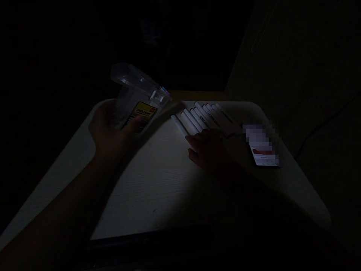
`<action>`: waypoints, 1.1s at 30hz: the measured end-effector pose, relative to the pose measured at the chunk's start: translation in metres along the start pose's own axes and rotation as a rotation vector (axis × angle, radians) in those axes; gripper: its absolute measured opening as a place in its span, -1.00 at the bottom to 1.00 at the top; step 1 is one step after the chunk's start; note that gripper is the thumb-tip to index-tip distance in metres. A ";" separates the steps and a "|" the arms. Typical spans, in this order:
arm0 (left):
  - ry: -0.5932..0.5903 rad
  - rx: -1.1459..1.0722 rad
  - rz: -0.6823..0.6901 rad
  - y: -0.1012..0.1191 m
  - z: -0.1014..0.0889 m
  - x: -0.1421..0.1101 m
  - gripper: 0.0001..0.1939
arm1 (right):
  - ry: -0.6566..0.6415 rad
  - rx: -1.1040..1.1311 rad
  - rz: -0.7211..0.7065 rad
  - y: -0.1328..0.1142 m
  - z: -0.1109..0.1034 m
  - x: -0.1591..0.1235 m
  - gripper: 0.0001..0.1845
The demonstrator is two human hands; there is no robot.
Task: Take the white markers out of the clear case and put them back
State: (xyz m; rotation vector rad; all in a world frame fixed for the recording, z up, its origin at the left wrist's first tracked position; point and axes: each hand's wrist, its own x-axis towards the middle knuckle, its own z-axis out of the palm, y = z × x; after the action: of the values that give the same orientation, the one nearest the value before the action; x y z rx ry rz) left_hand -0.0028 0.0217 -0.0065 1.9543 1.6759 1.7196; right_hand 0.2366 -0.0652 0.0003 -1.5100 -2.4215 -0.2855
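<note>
Very dark frame, detail limited. Left hand (111,130) at centre left is closed around a clear plastic case (138,99), held tilted above the table (158,177), its flip lid open toward the upper left. Right hand (210,150) at centre right rests palm-down on the near ends of the markers (204,118); fingers look loosely spread and lie on the barrels rather than pinching one, so whether anything is actually gripped can't be told. Markers lie in a flat row, side by side and touching, long axes running from lower right up toward upper left, coloured caps at the far ends. The row sits just right of the case, and the right hand is clearly the nearer one. Case carries a yellow label (142,113) with dark print and a red patch; wording too dim to read. Phone (262,148) lies right of the markers, screen lit.
</note>
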 end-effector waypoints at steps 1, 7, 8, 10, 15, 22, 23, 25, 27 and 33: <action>-0.007 -0.006 0.001 -0.001 0.000 0.000 -0.33 | -0.003 -0.009 0.005 0.000 0.000 0.000 -0.69; -0.033 0.031 0.034 0.000 -0.001 -0.002 -0.30 | 0.081 0.014 -0.023 -0.004 0.000 -0.001 -0.57; -0.037 0.053 0.052 0.001 -0.002 -0.002 -0.29 | 0.086 0.020 -0.059 -0.005 0.002 -0.001 -0.56; -0.044 0.108 0.107 0.003 -0.003 -0.002 -0.26 | 0.070 0.020 -0.106 -0.005 0.008 -0.002 -0.57; -0.075 0.184 0.265 0.007 -0.007 -0.002 -0.22 | 0.042 0.004 -0.055 -0.001 0.017 -0.002 -0.59; -0.092 0.222 0.441 0.012 -0.011 -0.003 -0.21 | 0.052 0.037 -0.019 0.002 0.012 -0.001 -0.51; -0.094 0.219 0.447 0.011 -0.011 -0.003 -0.20 | 0.083 0.057 -0.016 0.003 0.010 -0.001 -0.53; -0.097 0.217 0.451 0.010 -0.010 -0.004 -0.20 | 0.202 0.106 0.018 0.006 0.004 0.000 -0.59; -0.100 0.212 0.468 0.010 -0.010 -0.004 -0.18 | 0.370 0.157 0.081 0.010 -0.002 0.001 -0.64; -0.134 0.191 0.626 0.012 -0.012 -0.006 -0.16 | 0.552 0.265 0.018 0.017 -0.009 0.003 -0.51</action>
State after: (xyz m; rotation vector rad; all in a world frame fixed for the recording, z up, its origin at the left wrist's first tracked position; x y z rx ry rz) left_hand -0.0028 0.0053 0.0017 2.8374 1.3037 1.5556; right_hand 0.2517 -0.0584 0.0096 -1.1501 -1.9213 -0.3129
